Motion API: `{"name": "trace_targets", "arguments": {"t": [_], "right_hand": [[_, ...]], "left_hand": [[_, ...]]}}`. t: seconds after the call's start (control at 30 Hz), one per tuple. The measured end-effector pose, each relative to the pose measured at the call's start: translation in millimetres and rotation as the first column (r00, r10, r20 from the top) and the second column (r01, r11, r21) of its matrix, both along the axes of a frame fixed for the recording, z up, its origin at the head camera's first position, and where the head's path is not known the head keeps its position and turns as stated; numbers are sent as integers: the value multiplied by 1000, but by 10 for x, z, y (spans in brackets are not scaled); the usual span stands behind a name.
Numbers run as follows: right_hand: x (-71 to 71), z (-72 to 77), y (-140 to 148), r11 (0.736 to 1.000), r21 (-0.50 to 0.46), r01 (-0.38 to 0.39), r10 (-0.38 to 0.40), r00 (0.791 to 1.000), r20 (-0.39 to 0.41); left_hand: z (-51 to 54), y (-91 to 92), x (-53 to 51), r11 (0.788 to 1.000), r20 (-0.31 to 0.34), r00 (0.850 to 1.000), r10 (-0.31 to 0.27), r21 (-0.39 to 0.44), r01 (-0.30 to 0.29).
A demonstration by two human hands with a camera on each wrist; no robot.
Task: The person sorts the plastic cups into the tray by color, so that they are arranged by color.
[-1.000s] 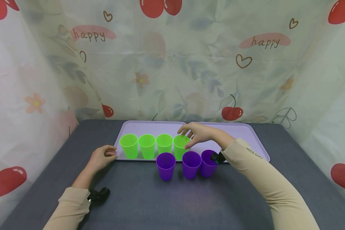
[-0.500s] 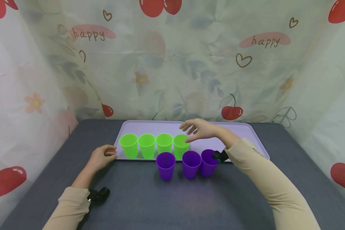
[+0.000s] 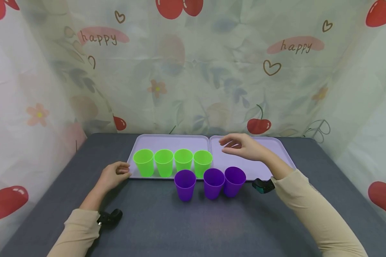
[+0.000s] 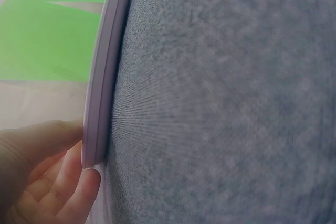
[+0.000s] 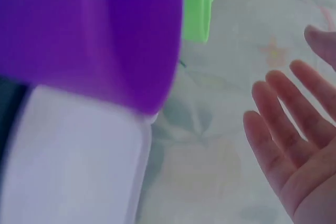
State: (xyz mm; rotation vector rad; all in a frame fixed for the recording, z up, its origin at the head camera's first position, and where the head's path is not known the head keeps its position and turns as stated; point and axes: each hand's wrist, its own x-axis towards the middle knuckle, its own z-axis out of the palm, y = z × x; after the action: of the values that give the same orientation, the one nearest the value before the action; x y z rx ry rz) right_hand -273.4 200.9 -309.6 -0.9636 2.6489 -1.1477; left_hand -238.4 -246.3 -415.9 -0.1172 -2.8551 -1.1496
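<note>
My left hand (image 3: 115, 176) holds the near left corner of the left lilac tray (image 3: 167, 140); in the left wrist view its fingers (image 4: 79, 192) lie around the tray corner (image 4: 97, 145). Four-sided and shallow, this tray carries several upright green cups in a row, from the leftmost green cup (image 3: 143, 164) to the rightmost green cup (image 3: 202, 162). Over the right lilac tray (image 3: 231, 163) hovers my right hand (image 3: 246, 147), holding nothing. In the right wrist view, its fingers (image 5: 286, 124) are spread and relaxed, apart from the nearby purple cup (image 5: 63, 30).
Three purple cups stand upright along the trays' near edge: a left purple cup (image 3: 185, 185), a middle purple cup (image 3: 213, 184) and a right purple cup (image 3: 234, 182). The trays sit side by side on a dark grey table (image 3: 167, 228), with a patterned curtain (image 3: 193, 89) behind.
My right hand has moved right, away from the rightmost green cup, to over the right tray. The left hand stays at the tray corner, and the cups have not moved.
</note>
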Motion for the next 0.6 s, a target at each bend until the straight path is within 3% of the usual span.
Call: {"name": "trace_targets", "arguments": {"t": [0.13,0.27,0.6], "right_hand": [[79,-130,246,992,-6,127,-127,992,-10],[163,-293,520,967,-5,255,-255,967,-22],[443,-676,1257,850,62,524,-522,852,-43]], "left_hand": [[-1,-2,0,1000,-5,1000,-2,2,2],[12,3,8,1000,-6,1000,-3,6,3],[9,11,19,1000,-3,1000,-3,5,3]]}}
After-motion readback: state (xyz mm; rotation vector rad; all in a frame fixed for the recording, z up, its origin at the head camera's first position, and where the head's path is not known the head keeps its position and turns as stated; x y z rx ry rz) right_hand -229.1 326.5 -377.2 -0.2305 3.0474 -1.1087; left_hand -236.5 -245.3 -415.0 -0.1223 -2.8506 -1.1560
